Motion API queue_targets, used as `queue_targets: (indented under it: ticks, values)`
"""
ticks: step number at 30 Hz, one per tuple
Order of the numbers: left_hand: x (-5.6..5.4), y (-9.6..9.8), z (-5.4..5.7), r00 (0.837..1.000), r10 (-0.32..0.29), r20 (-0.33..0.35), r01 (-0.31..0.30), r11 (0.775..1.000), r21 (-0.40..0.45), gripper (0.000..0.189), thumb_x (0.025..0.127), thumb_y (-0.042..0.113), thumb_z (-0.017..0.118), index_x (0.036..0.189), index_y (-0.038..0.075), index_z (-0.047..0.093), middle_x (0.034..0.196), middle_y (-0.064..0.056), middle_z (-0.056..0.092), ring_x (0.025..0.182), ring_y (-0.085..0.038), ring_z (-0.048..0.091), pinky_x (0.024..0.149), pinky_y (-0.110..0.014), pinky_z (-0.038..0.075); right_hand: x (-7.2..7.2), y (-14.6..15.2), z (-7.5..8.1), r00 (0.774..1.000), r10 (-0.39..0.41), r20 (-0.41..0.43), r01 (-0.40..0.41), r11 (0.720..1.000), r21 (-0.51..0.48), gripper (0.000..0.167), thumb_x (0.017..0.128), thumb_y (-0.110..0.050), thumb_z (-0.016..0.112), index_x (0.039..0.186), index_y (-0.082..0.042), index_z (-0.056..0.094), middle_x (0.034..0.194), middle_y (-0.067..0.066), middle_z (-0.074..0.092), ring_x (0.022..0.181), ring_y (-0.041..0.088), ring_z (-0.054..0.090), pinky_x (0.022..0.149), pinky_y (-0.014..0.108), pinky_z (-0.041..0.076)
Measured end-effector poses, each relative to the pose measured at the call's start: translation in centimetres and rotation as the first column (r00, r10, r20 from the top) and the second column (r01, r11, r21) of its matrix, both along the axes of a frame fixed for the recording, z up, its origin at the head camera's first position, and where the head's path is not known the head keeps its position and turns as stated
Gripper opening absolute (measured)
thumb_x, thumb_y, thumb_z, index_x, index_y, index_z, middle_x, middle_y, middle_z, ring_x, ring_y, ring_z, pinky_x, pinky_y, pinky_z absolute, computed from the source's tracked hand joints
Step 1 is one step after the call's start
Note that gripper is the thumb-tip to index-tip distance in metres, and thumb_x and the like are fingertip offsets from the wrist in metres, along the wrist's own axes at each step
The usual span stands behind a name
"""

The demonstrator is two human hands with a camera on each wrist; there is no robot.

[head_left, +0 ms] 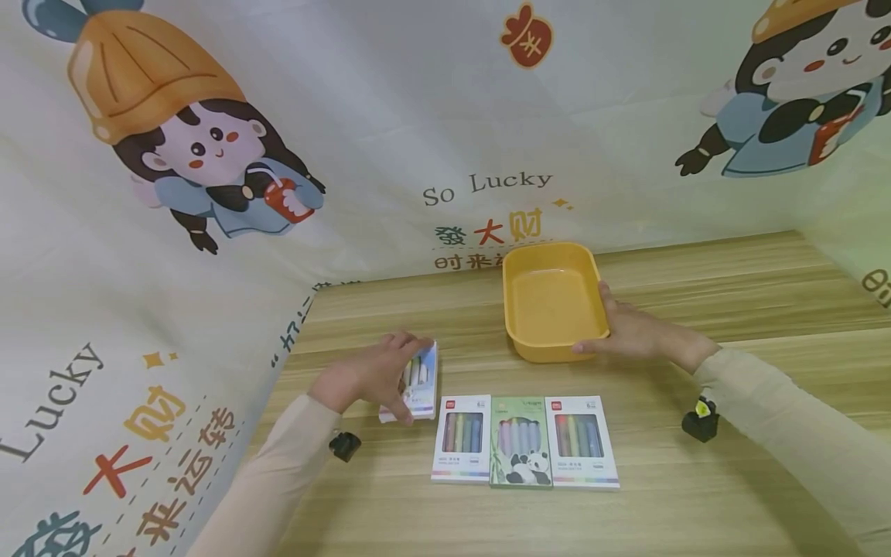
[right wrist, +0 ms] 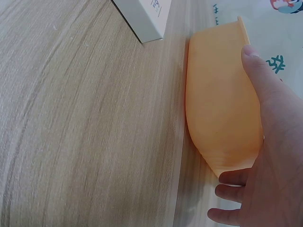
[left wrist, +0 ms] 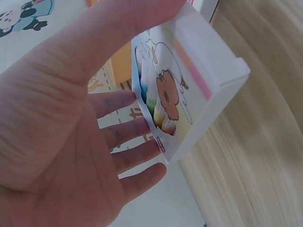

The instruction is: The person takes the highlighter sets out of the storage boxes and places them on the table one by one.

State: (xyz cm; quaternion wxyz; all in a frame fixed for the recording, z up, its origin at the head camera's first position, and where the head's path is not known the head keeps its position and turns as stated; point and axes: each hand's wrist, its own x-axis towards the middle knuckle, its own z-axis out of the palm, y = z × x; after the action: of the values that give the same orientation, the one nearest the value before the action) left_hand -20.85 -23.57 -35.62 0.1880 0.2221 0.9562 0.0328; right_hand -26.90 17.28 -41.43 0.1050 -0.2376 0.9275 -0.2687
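Observation:
My left hand (head_left: 372, 375) grips a box of crayons (head_left: 425, 381) between thumb and fingers. In the left wrist view the crayon box (left wrist: 201, 101) is tilted, with a cartoon animal and coloured crayons in its window. My right hand (head_left: 632, 329) holds the right side of a yellow plastic basin (head_left: 517, 325), thumb near its front corner and fingers along the side. The right wrist view shows the basin's outer wall (right wrist: 218, 99), with the thumb by its rim. Nothing lies inside the basin.
Three more crayon boxes lie side by side in front of the basin: a white one (head_left: 461, 464), a green panda one (head_left: 504, 472) and another white one (head_left: 585, 470). A printed cloth (head_left: 390, 116) hangs behind and left of the wooden table (head_left: 696, 495).

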Motion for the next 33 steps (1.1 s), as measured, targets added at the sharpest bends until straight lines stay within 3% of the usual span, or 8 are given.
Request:
queue_targets:
  ticks: [14,33]
  values:
    - [0.4,-0.4,-1.3,1.000,-0.017,-0.005,0.017,1.000,0.003,0.124,0.059,0.036,0.095,0.158,0.016,0.022,0.159,-0.013,0.032,0.144,-0.034,0.034,0.117,-0.054,0.038,-0.1,0.0,-0.1,1.000,0.000,-0.005,0.000,1.000,0.007,0.128,0.085,-0.065,0.063,0.152,0.010,-0.016,0.155,0.037,0.026,0.139,0.050,0.040,0.110,0.065,0.038]
    - [1.3,-0.7,-1.7,0.999,-0.035,-0.005,0.035,0.999,0.037,0.125,0.056,0.032,0.095,0.157,0.012,0.024,0.159,-0.016,0.030,0.146,-0.037,0.030,0.118,-0.055,0.036,-0.1,0.1,-0.1,1.000,0.001,0.006,-0.001,1.000,-0.006,0.128,0.085,-0.065,0.063,0.152,0.008,-0.018,0.157,0.036,0.024,0.140,0.049,0.038,0.111,0.065,0.037]
